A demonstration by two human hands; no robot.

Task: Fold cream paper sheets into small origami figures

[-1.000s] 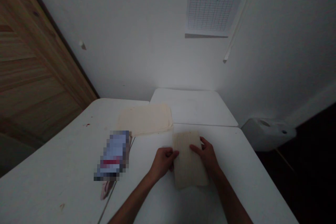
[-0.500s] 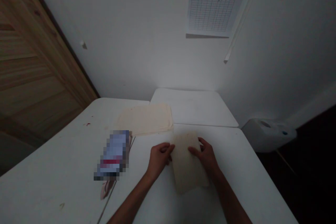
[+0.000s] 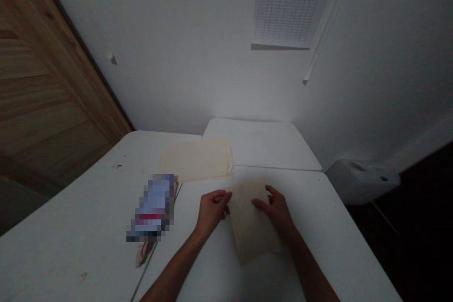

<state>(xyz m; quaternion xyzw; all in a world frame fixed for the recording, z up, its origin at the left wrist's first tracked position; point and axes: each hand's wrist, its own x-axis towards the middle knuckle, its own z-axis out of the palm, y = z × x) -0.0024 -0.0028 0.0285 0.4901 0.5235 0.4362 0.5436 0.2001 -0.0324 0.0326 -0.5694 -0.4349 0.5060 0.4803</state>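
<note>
In front of me is a beige folded sheet point(image 3: 253, 226), cloth or paper, I cannot tell which. It looks layered, and its near edge is slightly uneven. My left hand point(image 3: 213, 208) pinches its upper left edge between thumb and fingers. At the upper right, my right hand point(image 3: 278, 206) grips it with the thumb across the front and the fingers partly hidden behind the edge. Beyond the hands, to the left, lies a flat stack of similar beige sheets point(image 3: 196, 159) with rounded corners.
White tables point(image 3: 88, 198) stand side by side with seams between them. On the left, a blurred-out item point(image 3: 154, 207) lies on a pinkish cloth point(image 3: 142, 254). A printed chart point(image 3: 288, 14) hangs on the wall. A whitish container point(image 3: 361, 181) stands right of the table, and a wooden door point(image 3: 53, 80) is at left.
My left hand has shifted slightly left with the sheet's edge, and the sheet's left side has spread outward a little. My right hand has hardly moved.
</note>
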